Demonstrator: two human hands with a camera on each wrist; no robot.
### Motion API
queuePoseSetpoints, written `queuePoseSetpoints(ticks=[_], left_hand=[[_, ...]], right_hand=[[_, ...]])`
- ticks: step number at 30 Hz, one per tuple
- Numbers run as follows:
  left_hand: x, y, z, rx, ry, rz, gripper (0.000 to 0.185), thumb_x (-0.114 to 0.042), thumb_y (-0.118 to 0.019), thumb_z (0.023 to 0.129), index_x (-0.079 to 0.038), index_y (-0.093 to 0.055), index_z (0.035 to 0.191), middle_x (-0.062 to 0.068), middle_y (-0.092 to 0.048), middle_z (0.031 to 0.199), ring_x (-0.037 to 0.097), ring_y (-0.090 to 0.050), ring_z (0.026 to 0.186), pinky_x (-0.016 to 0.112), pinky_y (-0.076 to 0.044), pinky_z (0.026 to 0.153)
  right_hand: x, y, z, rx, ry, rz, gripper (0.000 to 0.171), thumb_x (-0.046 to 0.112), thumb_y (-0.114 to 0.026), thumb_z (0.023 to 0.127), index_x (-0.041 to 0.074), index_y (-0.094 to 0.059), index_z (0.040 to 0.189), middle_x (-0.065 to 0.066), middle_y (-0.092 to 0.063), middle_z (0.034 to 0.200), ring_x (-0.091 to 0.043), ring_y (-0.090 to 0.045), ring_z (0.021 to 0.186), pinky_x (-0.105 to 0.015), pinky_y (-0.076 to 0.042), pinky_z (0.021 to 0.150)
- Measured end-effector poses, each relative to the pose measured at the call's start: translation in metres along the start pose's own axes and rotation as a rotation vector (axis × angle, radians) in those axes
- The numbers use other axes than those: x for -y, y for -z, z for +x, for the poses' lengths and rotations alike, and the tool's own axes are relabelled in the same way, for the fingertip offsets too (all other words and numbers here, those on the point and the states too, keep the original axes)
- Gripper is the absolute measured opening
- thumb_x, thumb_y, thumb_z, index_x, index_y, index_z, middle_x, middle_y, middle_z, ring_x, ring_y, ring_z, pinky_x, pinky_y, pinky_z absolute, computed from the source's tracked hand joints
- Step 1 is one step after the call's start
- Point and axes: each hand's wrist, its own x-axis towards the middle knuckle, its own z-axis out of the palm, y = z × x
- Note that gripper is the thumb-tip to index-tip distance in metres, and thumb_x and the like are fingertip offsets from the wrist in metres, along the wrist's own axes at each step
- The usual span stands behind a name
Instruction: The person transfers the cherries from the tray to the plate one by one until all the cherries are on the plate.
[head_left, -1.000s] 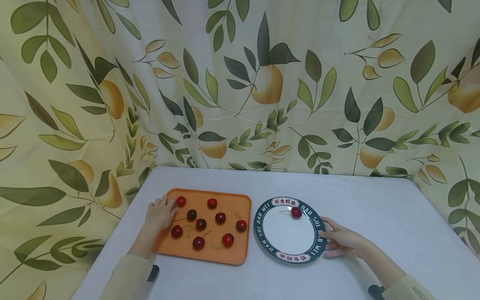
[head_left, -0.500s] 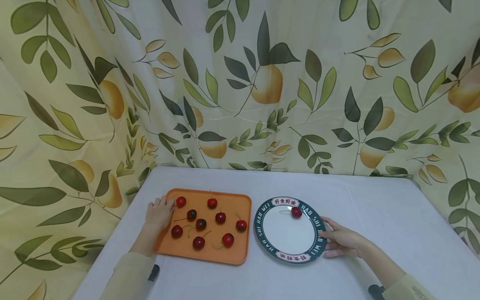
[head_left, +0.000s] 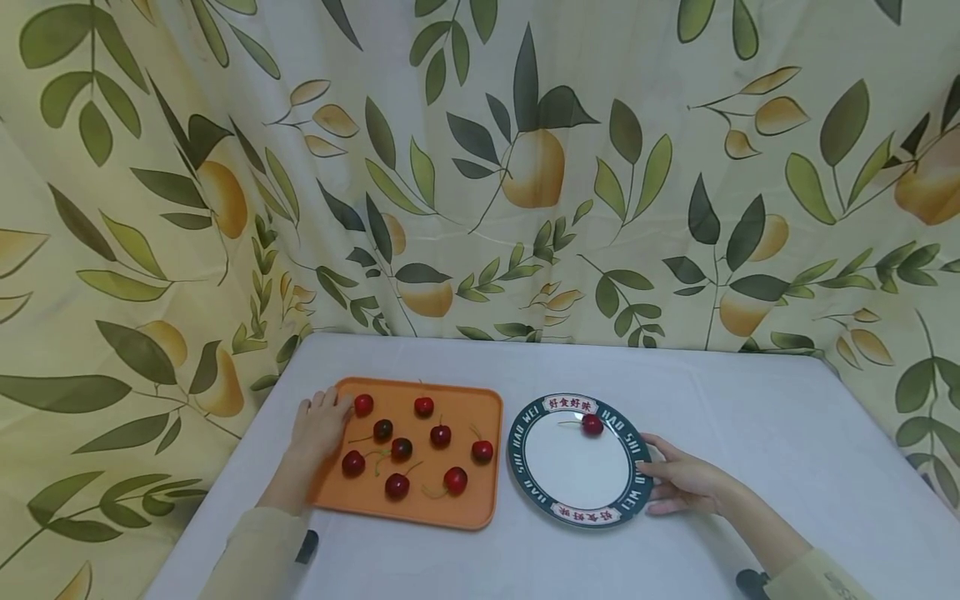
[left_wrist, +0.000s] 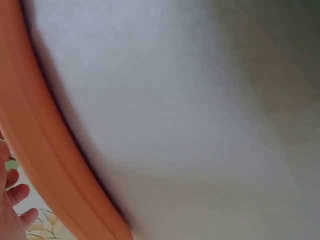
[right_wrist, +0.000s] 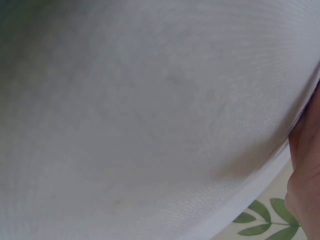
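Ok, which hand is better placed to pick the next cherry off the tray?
Probably the left hand: it rests on the orange tray's left edge, right beside the cherries. The right hand rests at the plate's right rim, farther away.

An orange tray [head_left: 480, 404] with rounded corners and a raised rim lies flat on the counter, eight red and dark cherries [head_left: 440, 435] scattered over it, stems pointing various ways. Just beside it at 3 o'clock lies a round white plate [head_left: 570, 471] with a dark green lettered rim, carrying one red cherry [head_left: 592, 424] at about its 1 o'clock edge.
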Motion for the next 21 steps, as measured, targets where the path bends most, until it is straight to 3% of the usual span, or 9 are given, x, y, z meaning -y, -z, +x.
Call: queuePoseSetpoints(ticks=[6, 11, 21], left_hand=[[-0.007, 0.007, 0.005, -0.052, -0.03, 0.002, 0.017, -0.01, -0.045, 0.094, -0.011, -0.054, 0.109, 0.016, -0.043, 0.104, 0.035, -0.04, 0.097, 0.054, -0.031, 0.088], [-0.02, 0.019, 0.015, -0.104, -0.083, 0.024, 0.013, -0.011, -0.048, 0.094, -0.012, -0.053, 0.106, 0.012, -0.04, 0.095, 0.032, -0.04, 0.09, 0.051, -0.033, 0.083], [-0.066, 0.036, 0.038, -0.153, -0.195, 0.058, 0.009, -0.012, -0.051, 0.092, -0.013, -0.05, 0.1, 0.01, -0.038, 0.091, 0.031, -0.041, 0.089, 0.048, -0.035, 0.083]], right_hand=[[0.0, 0.0, 0.0, 0.001, -0.002, 0.005, 0.066, 0.013, -0.047, 0.094, 0.014, -0.006, 0.145, -0.012, -0.055, 0.089, -0.021, -0.063, 0.072, -0.038, -0.054, 0.068], [-0.001, 0.0, 0.001, 0.002, -0.003, 0.004, 0.066, 0.013, -0.047, 0.094, 0.015, -0.006, 0.146, -0.011, -0.055, 0.089, -0.021, -0.064, 0.072, -0.038, -0.054, 0.067], [0.0, 0.001, 0.0, -0.001, -0.004, -0.003, 0.067, 0.014, -0.048, 0.093, 0.014, -0.006, 0.146, -0.011, -0.055, 0.087, -0.021, -0.063, 0.07, -0.039, -0.054, 0.067]])
